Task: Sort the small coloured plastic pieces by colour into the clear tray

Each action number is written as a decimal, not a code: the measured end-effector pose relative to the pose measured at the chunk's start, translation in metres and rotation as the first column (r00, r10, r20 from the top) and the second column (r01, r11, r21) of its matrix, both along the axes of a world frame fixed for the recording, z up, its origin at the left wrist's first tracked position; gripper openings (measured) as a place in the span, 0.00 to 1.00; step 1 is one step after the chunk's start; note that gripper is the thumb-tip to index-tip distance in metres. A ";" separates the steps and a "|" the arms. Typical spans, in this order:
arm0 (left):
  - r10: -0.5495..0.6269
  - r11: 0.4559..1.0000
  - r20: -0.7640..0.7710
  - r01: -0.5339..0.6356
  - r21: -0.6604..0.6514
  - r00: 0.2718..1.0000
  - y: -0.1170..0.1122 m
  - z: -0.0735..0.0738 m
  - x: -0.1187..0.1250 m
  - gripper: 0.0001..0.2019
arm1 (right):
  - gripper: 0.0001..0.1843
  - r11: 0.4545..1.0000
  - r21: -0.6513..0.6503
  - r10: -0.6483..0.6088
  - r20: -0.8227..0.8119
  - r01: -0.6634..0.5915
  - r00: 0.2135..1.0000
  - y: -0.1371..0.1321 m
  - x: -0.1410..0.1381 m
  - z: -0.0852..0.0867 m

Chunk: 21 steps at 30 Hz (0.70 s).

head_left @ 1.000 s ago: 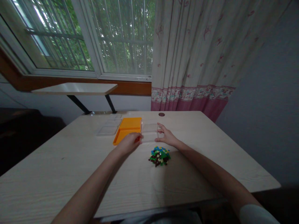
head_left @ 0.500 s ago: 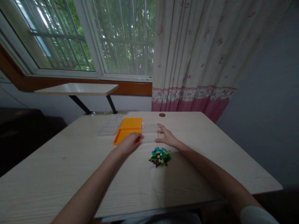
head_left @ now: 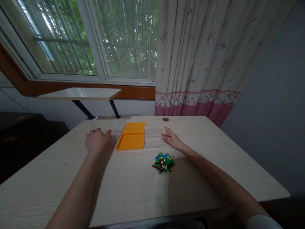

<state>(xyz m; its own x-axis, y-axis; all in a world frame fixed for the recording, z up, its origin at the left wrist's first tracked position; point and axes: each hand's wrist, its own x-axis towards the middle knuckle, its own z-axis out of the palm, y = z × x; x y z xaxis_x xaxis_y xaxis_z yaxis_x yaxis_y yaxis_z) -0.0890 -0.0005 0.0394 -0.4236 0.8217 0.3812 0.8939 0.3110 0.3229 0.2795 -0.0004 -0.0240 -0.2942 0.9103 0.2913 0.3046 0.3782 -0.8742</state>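
My left hand [head_left: 96, 140] is at the left edge of a clear plastic case [head_left: 116, 129], partly covering it. Its thumb stands apart from the fingers, with nothing visible in the grasp. An orange open case [head_left: 131, 141], two shallow halves hinged across the middle, lies flat right of the clear one. Against its right side is a smaller clear case [head_left: 153, 142], also opened out. My right hand [head_left: 173, 140] has its fingers spread at that case's right edge; whether they touch it I cannot tell. Nearer to me sits a pile of small coloured plastic pieces [head_left: 163, 162], blue, green, yellow, cream and dark brown.
Everything lies on a pale wood-grain table [head_left: 133, 184]. A raised shelf [head_left: 83, 93] on black brackets stands at the back left. Near the back edge is a round brown cable-hole cover [head_left: 165, 119]. A curtain [head_left: 193, 63] hangs behind the table.
My left hand has left the orange case's front right corner and moved left to the larger clear case. My right hand stays by the smaller clear case, drawn slightly away to the right.
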 end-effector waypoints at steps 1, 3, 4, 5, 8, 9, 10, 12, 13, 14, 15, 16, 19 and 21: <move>0.041 0.999 0.013 -0.041 -0.017 0.999 0.001 -0.004 -0.006 0.30 | 0.34 1.000 -0.009 -0.008 -0.029 0.008 1.000 0.001 0.001 0.000; 0.081 0.992 0.065 -0.074 -0.107 0.995 0.002 -0.011 -0.013 0.30 | 0.30 0.999 -0.027 -0.030 -0.072 0.029 0.997 0.002 0.004 -0.001; 0.089 0.985 0.094 -0.074 -0.157 0.992 0.003 -0.014 -0.015 0.29 | 0.29 0.999 -0.035 -0.040 -0.084 0.038 0.996 0.002 0.006 0.000; 0.091 0.978 0.120 -0.067 -0.197 0.989 0.005 -0.016 -0.016 0.28 | 0.28 0.998 -0.042 -0.048 -0.093 0.044 0.995 0.001 0.009 0.000; 0.083 0.972 0.198 -0.035 -0.233 0.977 0.008 -0.017 -0.019 0.28 | 0.29 0.997 -0.060 -0.056 -0.116 0.049 0.992 -0.001 0.016 -0.001; 0.083 0.973 0.231 -0.029 -0.228 0.969 0.008 -0.017 -0.021 0.28 | 0.29 0.997 -0.063 -0.058 -0.120 0.051 0.991 -0.001 0.018 -0.002; 0.081 0.976 0.265 -0.023 -0.215 0.961 0.008 -0.016 -0.023 0.29 | 0.29 0.996 -0.064 -0.063 -0.122 0.056 0.990 -0.002 0.020 -0.002; 0.077 0.987 0.320 -0.026 -0.159 0.944 0.008 -0.011 -0.025 0.30 | 0.28 0.996 -0.063 -0.076 -0.110 0.070 0.991 -0.002 0.023 -0.002; 0.072 0.993 0.331 -0.038 -0.110 0.941 0.007 -0.008 -0.025 0.31 | 0.28 0.995 -0.058 -0.083 -0.095 0.078 0.992 -0.002 0.024 -0.001; 0.059 0.998 0.335 -0.044 -0.050 0.940 0.007 -0.003 -0.023 0.32 | 0.28 0.995 -0.048 -0.092 -0.074 0.089 0.993 -0.003 0.024 0.001; 0.032 0.999 0.341 -0.041 0.021 0.939 0.006 0.002 -0.020 0.33 | 0.28 0.994 -0.032 -0.103 -0.043 0.101 0.994 -0.004 0.025 0.003; -0.013 0.995 0.362 -0.026 0.100 0.932 0.005 0.007 -0.013 0.33 | 0.28 0.993 -0.004 -0.116 -0.003 0.115 0.993 -0.006 0.024 0.007; -0.322 0.923 0.580 0.111 0.369 0.748 0.000 0.020 0.024 0.32 | 0.28 0.976 0.173 -0.153 0.140 0.128 0.978 -0.019 0.018 0.025; -0.543 0.838 0.705 0.248 0.486 0.457 -0.007 0.022 0.060 0.34 | 0.31 0.933 0.354 -0.154 0.243 0.060 0.958 -0.032 0.010 0.037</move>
<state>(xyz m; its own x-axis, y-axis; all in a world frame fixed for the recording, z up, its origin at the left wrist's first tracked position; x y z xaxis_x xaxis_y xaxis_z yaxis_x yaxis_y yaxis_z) -0.0292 -0.0074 0.0612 -0.3157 0.9009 0.2978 0.2093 -0.2400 0.9479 0.2898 -0.0324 0.0135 -0.3088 0.8001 0.5142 0.5601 0.5899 -0.5816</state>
